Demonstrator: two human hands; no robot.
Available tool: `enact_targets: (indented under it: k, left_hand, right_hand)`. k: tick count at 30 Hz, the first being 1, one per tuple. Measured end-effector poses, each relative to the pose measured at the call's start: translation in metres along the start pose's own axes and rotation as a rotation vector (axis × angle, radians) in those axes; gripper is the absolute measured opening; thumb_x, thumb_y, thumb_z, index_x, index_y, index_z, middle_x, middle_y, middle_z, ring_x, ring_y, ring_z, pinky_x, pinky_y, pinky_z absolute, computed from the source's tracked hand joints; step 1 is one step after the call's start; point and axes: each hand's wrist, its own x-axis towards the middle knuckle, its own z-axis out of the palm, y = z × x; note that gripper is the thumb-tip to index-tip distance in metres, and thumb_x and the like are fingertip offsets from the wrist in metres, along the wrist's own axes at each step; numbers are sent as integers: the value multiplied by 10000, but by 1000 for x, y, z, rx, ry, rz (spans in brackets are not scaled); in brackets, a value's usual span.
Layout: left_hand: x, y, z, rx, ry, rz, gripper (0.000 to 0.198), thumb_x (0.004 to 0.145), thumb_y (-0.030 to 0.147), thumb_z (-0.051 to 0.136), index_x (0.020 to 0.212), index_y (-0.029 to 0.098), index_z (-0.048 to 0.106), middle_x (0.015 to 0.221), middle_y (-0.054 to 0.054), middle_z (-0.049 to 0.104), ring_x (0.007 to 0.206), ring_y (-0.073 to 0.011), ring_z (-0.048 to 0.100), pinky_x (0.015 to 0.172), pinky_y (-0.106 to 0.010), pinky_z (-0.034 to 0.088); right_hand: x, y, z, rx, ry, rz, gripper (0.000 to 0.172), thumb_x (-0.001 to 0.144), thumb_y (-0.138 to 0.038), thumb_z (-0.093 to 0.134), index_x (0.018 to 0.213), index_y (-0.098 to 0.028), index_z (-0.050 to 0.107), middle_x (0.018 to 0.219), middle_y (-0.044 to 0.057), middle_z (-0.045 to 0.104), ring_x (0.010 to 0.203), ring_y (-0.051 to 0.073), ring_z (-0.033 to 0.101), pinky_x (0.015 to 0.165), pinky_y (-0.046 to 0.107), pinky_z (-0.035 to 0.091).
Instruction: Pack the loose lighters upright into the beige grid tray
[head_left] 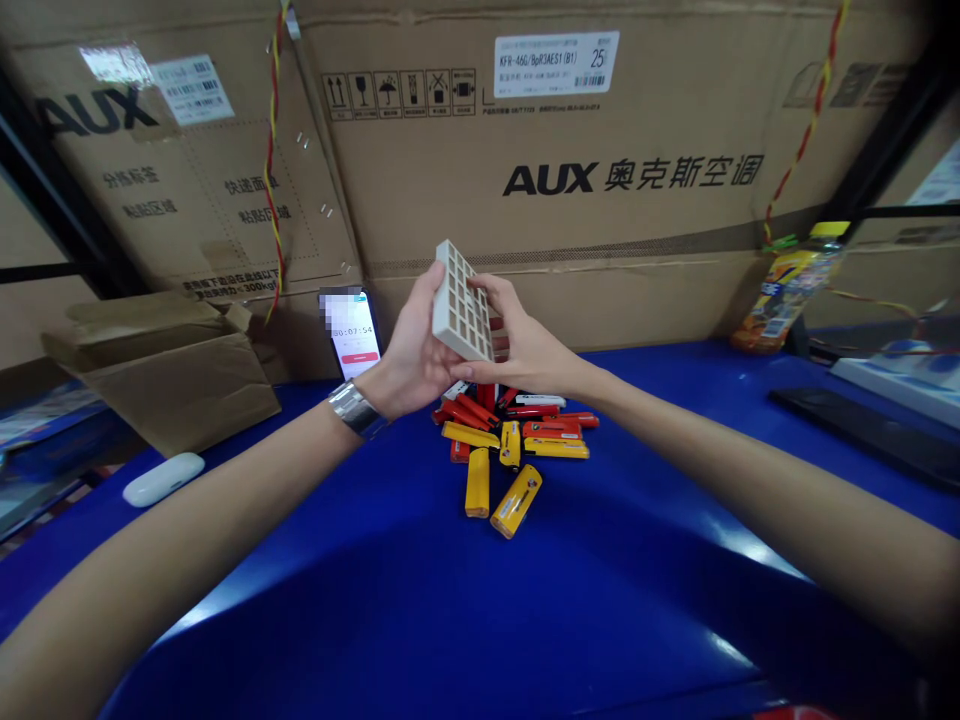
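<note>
Raised over the table, a white plastic grid tray [466, 308] with rows of square cells is held tilted between both hands. My left hand [412, 350] grips its left side and lower edge, the thumb along the upper left. On the other side, my right hand [517, 335] has its fingers around the right edge. Just below the hands lies a loose pile of lighters. A yellow lighter [517, 502] and a second yellow lighter [477, 482] lie nearest me; orange, red, black and white ones [551, 429] are behind, partly hidden by my hands.
On the blue table [450, 620], a phone [351, 332] showing a timer leans against large cardboard boxes [600, 130]. An open carton [172, 370] and a white case [163, 479] stand left. A yellow-capped bottle [791, 290] and a black flat object [862, 430] are right.
</note>
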Motion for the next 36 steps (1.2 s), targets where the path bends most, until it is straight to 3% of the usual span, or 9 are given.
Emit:
enact_targets:
  k: [3,6,8,12,16,22,26,31,36]
  left_hand:
    - [-4,8,-27,319,89,52,702,811,689,350,1246,150,462,966,-127,636,876,-289,625,755,-409,492]
    - [-9,9,-67,935,151,161,766,668,607,640,1275,173,465,1139,-141,608,1001,-315,580,861,-417,440]
    - [-14,4,-94,1265,33,88,712,635,613,656,1193,182,557,1134,-137,626,1016,-332,574,882,-425,418]
    - [-29,-18,-124,1463,-267,-126,743,677,650,586,1260,195,518,1187,-135,615,1045,-316,581,891,-391,418]
    - [-44,-37,-127,1548,-296,-153,799,754,692,458,1383,207,376,1366,-144,473,1178,-348,496,960,-432,368]
    - [-59,-53,-119,1579,-282,-162,696,881,643,218,1444,235,231,1457,-152,334,1302,-357,357,1013,-516,297]
    - [-62,-63,-110,1616,-274,-108,656,911,602,164,1451,231,196,1494,-146,254,1355,-336,264,1046,-527,241]
    - [-55,-69,-103,1639,-334,-62,607,940,542,111,1448,219,195,1503,-131,234,1381,-312,207,1062,-528,220]
    - [-46,-73,-97,1632,-425,-22,593,947,513,143,1451,203,171,1509,-141,209,1392,-308,166,1072,-523,215]
  right_hand:
    - [-4,3,-2,-98,-5,12,886,703,-562,648,1395,-246,194,1423,123,326,1263,334,395,1000,521,366]
    - [-11,13,-3,-243,-38,25,633,789,-535,563,1316,-239,373,1347,114,448,1243,329,416,994,559,349]
    - [-15,21,-1,-326,-94,0,486,813,-503,544,1219,-243,490,1259,105,533,1229,323,426,995,578,335]
    - [-24,29,6,-371,-242,-63,410,815,-434,566,1183,-252,570,1324,98,500,1301,321,340,1034,576,292]
    - [-37,32,4,-417,-338,-40,317,874,-395,483,1100,-248,652,1340,98,484,1225,316,440,979,544,372]
    - [-61,40,-19,-445,-337,-8,354,895,-408,454,1174,-273,625,1086,81,647,1076,289,546,939,548,381]
    - [-73,13,-11,-486,-243,44,548,819,-537,522,1274,-231,548,1319,137,504,1210,338,436,988,564,323]
    - [-74,-39,34,-446,-430,-119,899,673,-736,523,1395,-217,393,1477,131,314,1366,373,180,1082,573,122]
    - [-68,-34,56,-494,-500,-17,892,788,-715,368,1476,-181,179,1520,170,169,1397,340,81,1087,568,58]
